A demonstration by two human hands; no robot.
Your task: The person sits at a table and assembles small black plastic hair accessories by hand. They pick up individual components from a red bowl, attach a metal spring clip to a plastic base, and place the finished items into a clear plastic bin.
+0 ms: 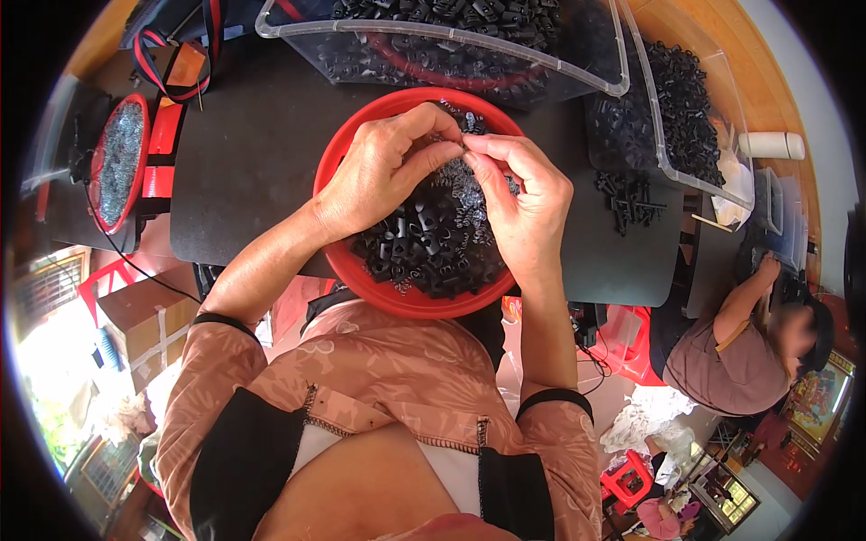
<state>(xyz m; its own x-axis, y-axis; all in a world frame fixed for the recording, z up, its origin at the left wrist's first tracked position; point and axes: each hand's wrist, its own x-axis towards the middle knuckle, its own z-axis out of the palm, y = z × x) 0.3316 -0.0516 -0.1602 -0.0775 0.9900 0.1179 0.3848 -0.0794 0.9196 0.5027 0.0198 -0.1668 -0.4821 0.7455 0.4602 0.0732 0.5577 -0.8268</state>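
Both my hands meet over a red basin, fingertips pinched close together. Between them is a small dark part, mostly covered by the fingers, so its exact kind cannot be told. My left hand grips it with thumb and forefinger, and my right hand pinches it from the other side. Under my hands the basin holds a heap of small black plastic pieces with holes. Small silvery coil springs lie beside and among them.
A clear plastic bin of black pieces stands behind the basin; another bin is at the right. Loose black parts lie on the dark table. At far left sits a red-rimmed tray of springs. A co-worker sits at right.
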